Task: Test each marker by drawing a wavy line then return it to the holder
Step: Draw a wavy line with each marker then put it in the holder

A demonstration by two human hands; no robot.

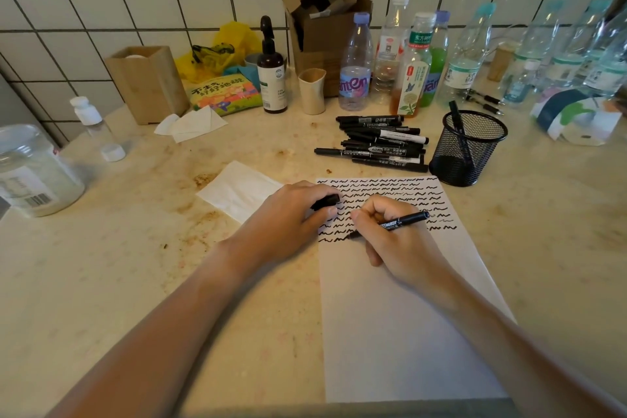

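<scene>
Marker (400, 221) in use is black with white lettering on its barrel; its tip is hard to make out, sitting at the left end of the lowest row of wavy lines, partly hidden by the curled fingers of the right hand (397, 241). That hand is clamped round the marker, thumb and fingers pinching the barrel near the tip, the back end pointing toward the right edge of the table (135, 265). The left hand (288, 214) rests at the left edge of the paper (400, 316), its fingers closed on a small black cap (327, 201), of which only one end shows. The paper lies near the front edge of the table, its lower edge cut off by the frame; rows of black squiggles fill its top part. Just beyond the paper's far edge lies a heap of black markers (376, 142), overlapping so they are hard to count. Beside them to the right stands the black mesh holder (470, 149), with one marker leaning inside, seen dimly through the mesh.
</scene>
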